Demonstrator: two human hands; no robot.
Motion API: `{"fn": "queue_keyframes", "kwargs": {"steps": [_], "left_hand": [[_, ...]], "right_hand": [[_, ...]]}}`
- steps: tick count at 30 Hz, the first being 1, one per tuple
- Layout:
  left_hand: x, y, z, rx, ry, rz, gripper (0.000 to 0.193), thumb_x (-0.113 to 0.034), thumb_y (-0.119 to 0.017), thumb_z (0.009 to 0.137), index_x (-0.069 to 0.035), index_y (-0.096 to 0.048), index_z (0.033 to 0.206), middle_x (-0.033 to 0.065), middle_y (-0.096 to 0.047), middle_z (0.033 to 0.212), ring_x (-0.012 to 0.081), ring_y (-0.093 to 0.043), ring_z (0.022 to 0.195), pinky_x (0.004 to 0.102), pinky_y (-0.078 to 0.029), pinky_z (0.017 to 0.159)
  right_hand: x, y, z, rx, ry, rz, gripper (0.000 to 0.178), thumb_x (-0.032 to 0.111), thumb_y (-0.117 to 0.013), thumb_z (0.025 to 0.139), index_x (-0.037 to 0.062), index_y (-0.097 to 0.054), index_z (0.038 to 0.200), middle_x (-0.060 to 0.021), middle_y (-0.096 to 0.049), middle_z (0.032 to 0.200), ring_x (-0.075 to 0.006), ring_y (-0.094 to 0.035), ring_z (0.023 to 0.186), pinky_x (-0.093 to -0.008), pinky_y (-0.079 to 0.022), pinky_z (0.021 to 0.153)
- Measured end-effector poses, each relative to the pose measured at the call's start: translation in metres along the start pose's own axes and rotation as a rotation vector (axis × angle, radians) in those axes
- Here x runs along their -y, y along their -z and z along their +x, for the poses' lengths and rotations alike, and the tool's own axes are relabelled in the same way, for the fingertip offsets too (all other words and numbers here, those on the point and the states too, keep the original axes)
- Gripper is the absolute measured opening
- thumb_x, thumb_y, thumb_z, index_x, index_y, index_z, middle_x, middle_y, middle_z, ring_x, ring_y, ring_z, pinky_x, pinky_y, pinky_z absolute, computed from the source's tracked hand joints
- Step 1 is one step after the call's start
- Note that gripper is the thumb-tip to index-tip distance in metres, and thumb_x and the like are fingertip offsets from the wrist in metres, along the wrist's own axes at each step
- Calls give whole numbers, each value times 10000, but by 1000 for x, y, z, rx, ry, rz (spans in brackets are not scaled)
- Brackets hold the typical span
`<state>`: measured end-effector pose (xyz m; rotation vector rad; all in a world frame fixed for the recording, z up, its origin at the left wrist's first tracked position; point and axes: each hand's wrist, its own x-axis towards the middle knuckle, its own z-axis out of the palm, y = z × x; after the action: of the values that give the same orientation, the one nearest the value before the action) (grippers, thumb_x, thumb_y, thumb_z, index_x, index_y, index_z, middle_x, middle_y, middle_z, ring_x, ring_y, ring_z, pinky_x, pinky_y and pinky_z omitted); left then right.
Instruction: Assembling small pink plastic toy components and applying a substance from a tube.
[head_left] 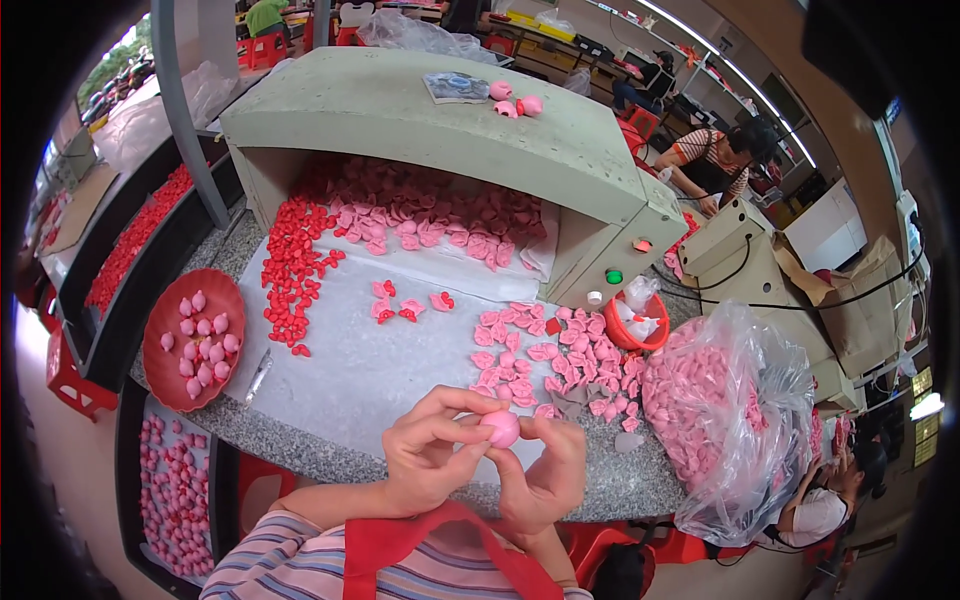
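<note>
At the near edge of the table, my left hand pinches a round pink ball-shaped piece between thumb and fingers. From the other side, the fingertips of my right hand close on the same piece. The side of it turned to my palms is hidden. Just beyond my right hand lie loose pink cupped pieces, spread over the pale sheet. A few pink pieces with red parts in them rest farther off on the sheet. To their left spreads a heap of small red pieces.
A grey-green machine hood arches over more pink pieces. On the left stands a red bowl of pink balls. At right are an orange basket and a bulging plastic bag. Black trays flank the table; people sit beyond.
</note>
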<state>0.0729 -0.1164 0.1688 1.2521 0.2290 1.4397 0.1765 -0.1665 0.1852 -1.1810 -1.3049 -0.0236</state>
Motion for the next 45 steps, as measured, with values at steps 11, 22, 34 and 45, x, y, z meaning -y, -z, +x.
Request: {"fn": "queue_keyframes", "kwargs": {"steps": [11,22,34,45], "left_hand": [[3,-1,8,57,5,-14,168,123,-554,733,22,-612,855,207,-507,1044,279,-543,988,382,-482,855],[1,-7,13,86,83,23,174,113,-575,723,17,-619,861,197,-541,1035,245,-563,979,334,-484,829],[0,-15,19,126,44,147,195,129,-568,698,14,-618,848,206,-563,1016,247,-588,943,320,-502,798],[9,-4,32,202,199,175,184,75,-619,725,18,-577,895,217,-567,1012,274,-581,957,340,-498,809]], "right_hand": [[-5,19,22,186,53,-101,406,60,-761,576,59,-632,961,-74,-552,902,-206,-529,789,-293,-440,650],[-5,31,34,235,74,-165,359,88,-773,554,43,-619,875,-74,-549,858,-221,-532,765,-304,-432,647],[-4,42,42,252,151,-215,358,75,-765,558,42,-594,870,-74,-551,844,-227,-533,746,-312,-427,623],[-19,39,50,353,195,-347,349,59,-752,560,38,-595,871,-65,-545,851,-230,-531,762,-311,-425,627]]}}
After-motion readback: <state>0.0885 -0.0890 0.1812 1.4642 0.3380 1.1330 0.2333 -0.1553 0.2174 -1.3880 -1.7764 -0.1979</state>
